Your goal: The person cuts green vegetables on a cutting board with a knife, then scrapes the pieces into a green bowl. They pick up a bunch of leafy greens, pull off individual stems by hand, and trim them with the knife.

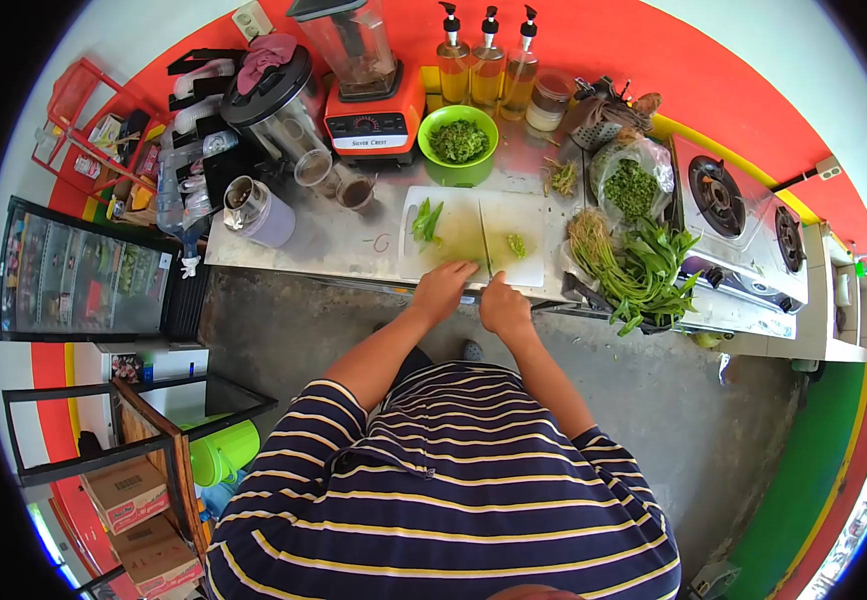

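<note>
My right hand [505,305] is wrapped around the handle of a knife [485,238], whose blade points away from me across the white cutting board [526,210]. Close to the blade's left side, my left hand [443,290] rests at the board's front edge with its fingers curled together; whatever they hold, if anything, is hidden. A small heap of cut greens [516,245] lies right of the blade. Several green leaves [426,219] lie on the board's left part. Behind the board, a bright green bowl [494,136] holds chopped greens.
A bunch of leafy greens [648,265] lies right of the board, near a bag of chopped greens [630,188] and a gas stove [743,205]. Leftward are plastic cups [356,195] and a metal-topped container [263,215]. A blender [368,120] and pump bottles [486,70] stand behind.
</note>
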### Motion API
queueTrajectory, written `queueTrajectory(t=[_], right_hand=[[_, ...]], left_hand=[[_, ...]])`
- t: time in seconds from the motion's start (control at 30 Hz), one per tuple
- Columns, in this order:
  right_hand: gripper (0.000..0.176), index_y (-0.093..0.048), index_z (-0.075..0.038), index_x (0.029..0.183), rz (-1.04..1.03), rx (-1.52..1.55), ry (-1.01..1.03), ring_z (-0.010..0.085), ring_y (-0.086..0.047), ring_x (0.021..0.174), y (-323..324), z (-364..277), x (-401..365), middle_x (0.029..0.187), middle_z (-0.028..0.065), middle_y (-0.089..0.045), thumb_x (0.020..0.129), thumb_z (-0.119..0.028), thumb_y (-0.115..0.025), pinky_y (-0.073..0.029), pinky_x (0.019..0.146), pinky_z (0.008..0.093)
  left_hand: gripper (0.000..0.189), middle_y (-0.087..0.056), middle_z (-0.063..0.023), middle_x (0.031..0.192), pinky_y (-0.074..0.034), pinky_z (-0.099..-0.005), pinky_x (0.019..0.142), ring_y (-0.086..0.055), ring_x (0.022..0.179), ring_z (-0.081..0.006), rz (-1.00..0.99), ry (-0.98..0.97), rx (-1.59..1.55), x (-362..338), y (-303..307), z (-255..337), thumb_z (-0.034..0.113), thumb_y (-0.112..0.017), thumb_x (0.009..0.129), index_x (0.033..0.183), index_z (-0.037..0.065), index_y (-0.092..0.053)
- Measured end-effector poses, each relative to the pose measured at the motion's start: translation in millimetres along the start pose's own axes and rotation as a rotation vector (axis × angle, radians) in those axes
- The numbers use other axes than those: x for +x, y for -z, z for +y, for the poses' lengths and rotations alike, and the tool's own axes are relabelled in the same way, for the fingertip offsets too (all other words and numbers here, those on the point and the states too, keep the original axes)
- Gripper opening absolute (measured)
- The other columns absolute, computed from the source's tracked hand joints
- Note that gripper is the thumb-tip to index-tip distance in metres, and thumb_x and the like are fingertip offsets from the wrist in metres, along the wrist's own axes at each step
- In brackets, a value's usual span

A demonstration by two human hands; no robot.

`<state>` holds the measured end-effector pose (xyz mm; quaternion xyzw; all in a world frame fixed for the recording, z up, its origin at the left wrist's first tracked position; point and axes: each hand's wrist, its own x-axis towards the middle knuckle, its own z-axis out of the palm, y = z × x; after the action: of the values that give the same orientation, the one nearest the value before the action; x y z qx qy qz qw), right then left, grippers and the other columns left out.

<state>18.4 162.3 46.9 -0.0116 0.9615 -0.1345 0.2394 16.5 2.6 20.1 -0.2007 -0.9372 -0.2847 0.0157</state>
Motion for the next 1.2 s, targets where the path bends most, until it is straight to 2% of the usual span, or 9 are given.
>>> queueTrajectory(t=[0.07,0.17,0.33,0.5,0.6,0.83,0.93,1.1,1.2], right_hand=[[0.039,-0.05,0.004,0.115,0.04,0.033,-0.02,0.0427,-0.07,0.099,-11.0,-0.9,6.4,0.103,0.0269,-0.07,0.1,-0.032,-0.053,-0.055,0.088,0.0504],[0.036,-0.051,0.003,0.114,0.027,0.029,0.01,0.0427,-0.07,0.098,12.9,-3.8,3.6,0.102,0.0272,-0.07,0.1,-0.03,-0.052,-0.055,0.086,0.0502],[0.032,-0.051,0.004,0.111,0.057,0.021,0.01,0.0434,-0.071,0.094,-0.4,-3.1,-3.6,0.099,0.0284,-0.07,0.098,-0.025,-0.052,-0.057,0.082,0.0496],[0.037,-0.047,0.007,0.114,0.068,0.065,0.043,0.0446,-0.071,0.094,-4.2,0.3,11.1,0.098,0.0299,-0.07,0.095,-0.023,-0.055,-0.058,0.081,0.0492],[0.038,-0.045,0.008,0.116,0.029,0.04,0.081,0.0446,-0.07,0.095,1.4,-5.0,1.8,0.099,0.0305,-0.069,0.094,-0.022,-0.055,-0.057,0.082,0.0488],[0.034,-0.046,0.009,0.114,0.056,0.129,0.034,0.044,-0.07,0.097,-3.1,-9.3,6.9,0.1,0.0309,-0.069,0.091,-0.013,-0.056,-0.057,0.084,0.0482],[0.034,-0.044,0.009,0.115,0.039,0.123,0.023,0.0437,-0.07,0.098,1.1,-11.7,6.3,0.101,0.0309,-0.069,0.089,-0.01,-0.057,-0.057,0.085,0.0477],[0.03,-0.045,0.008,0.111,0.03,0.089,0.041,0.0445,-0.07,0.095,-16.6,-12.3,-8.1,0.099,0.0316,-0.069,0.09,-0.011,-0.055,-0.057,0.084,0.048],[0.031,-0.045,0.008,0.112,0.054,0.104,0.054,0.0453,-0.07,0.095,-10.3,-10.1,1.9,0.098,0.0323,-0.068,0.09,-0.011,-0.055,-0.057,0.084,0.0488]], left_hand=[[0.04,-0.067,-0.0107,0.116,-0.053,-0.0427,0.088,-0.063,0.107,-0.0329,-0.009,0.014,-0.011,-1.7,-2.0,-1.2,-0.003,-0.056,0.081,0.119,0.006,-0.062],[0.04,-0.066,-0.0109,0.114,-0.053,-0.0438,0.086,-0.063,0.105,-0.033,-0.017,0.034,-0.019,-3.6,-0.1,3.1,-0.003,-0.055,0.082,0.12,0.008,-0.058],[0.039,-0.066,-0.0131,0.113,-0.053,-0.0458,0.085,-0.063,0.104,-0.0347,-0.067,0.049,-0.055,-2.1,9.7,6.1,-0.002,-0.053,0.083,0.121,0.009,-0.054],[0.044,-0.066,-0.0169,0.118,-0.051,-0.0491,0.087,-0.063,0.107,-0.038,-0.076,0.206,-0.101,-4.7,2.8,5.9,0.0,-0.053,0.085,0.128,0.011,-0.048],[0.047,-0.065,-0.0174,0.122,-0.05,-0.0491,0.089,-0.063,0.109,-0.0382,-0.078,0.196,-0.17,-6.9,2.0,3.7,-0.001,-0.053,0.086,0.131,0.01,-0.046],[0.048,-0.065,-0.0164,0.126,-0.05,-0.047,0.092,-0.062,0.114,-0.037,-0.011,0.114,-0.23,-7.9,-3.6,-4.1,-0.002,-0.052,0.085,0.13,0.008,-0.044],[0.05,-0.061,-0.0151,0.13,-0.051,-0.0484,0.09,-0.061,0.113,-0.0384,-0.018,0.114,-0.215,-6.1,0.2,-3.8,-0.004,-0.052,0.083,0.131,0.009,-0.043],[0.055,-0.04,-0.0193,0.14,-0.052,-0.053,0.085,-0.061,0.107,-0.0451,-0.024,0.107,-0.135,-9.5,4.8,3.5,-0.005,-0.053,0.081,0.132,0.011,-0.04],[0.05,-0.041,-0.0193,0.137,-0.051,-0.0507,0.089,-0.058,0.114,-0.0427,-0.122,0.222,-0.116,-6.9,11.3,13.2,-0.002,-0.057,0.083,0.129,0.006,-0.041]])
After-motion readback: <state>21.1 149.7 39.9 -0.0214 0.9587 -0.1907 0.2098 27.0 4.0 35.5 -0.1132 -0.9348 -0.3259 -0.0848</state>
